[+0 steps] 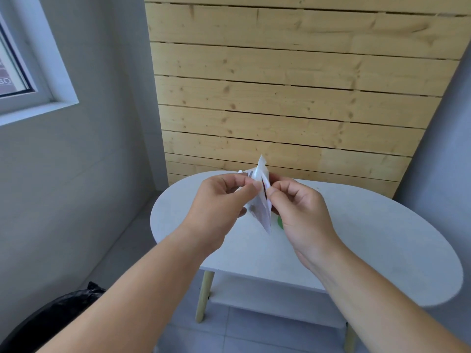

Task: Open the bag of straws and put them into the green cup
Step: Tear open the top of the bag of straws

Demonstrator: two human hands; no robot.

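Left hand (pixel 219 200) and right hand (pixel 300 212) raised close together over the table, each pinching the bag of straws (pixel 261 205) between thumb and curled forefinger, other fingers folded in. Bag thin, crinkled, whitish plastic with dark and red print, held upright and nearly edge-on, one corner poking up in a point, the lower end tapering down between the two palms. Straws inside too blurred to pick out. Just beside the heel of the right hand, a small sliver of the green cup (pixel 280 222) on the tabletop, the rest hidden behind hand and bag.

Below, a table (pixel 356 238) with a smooth, matte white oval top, pale round wooden legs and a white lower shelf (pixel 254 294). Behind it, a plank wall (pixel 280 85) of horizontal, knotty light wood. Grey plaster to the left, with a white-framed window (pixel 38 93) cut off by the edge. At lower left, a glossy black bin liner (pixel 51 314), only partly in view. Grey floor tiles underneath.
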